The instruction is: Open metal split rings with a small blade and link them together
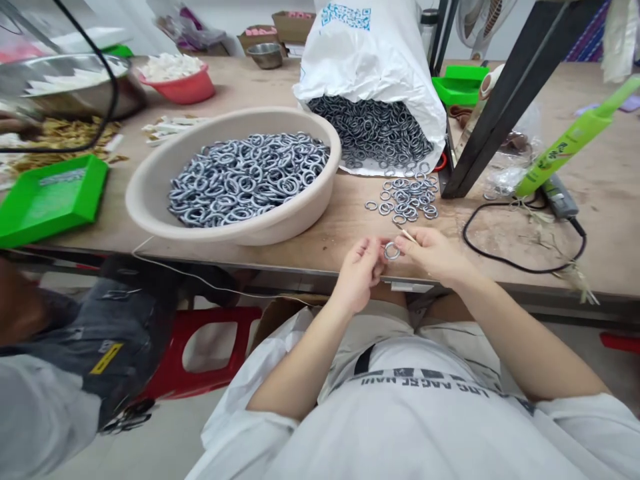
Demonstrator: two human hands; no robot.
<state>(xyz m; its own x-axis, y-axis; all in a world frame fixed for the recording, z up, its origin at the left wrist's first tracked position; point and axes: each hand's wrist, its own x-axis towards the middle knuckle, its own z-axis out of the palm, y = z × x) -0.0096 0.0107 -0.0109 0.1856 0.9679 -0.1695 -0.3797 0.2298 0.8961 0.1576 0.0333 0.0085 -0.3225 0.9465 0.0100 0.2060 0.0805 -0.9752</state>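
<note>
Just over the table's front edge, a single grey ring (391,251) is held up between my two hands. My left hand (363,267) pinches its left side, fingers curled together. My right hand (433,253) is closed at the ring's right side and also grips a thin pale stick with a dark tip (407,235). Beyond my fingers lies a loose pile of similar rings (407,198). A large beige basin (250,233) full of such rings stands to the left. Behind the pile, a white sack (367,60) lies with its mouth toward me, rings spilling out.
A dark metal post (500,113) rises right of the pile. Near it are a black cable (520,270) and a green tube-shaped packet (565,147). At left stand a green tray (90,193) and a red bowl (185,90). A co-worker (115,333) sits at my left.
</note>
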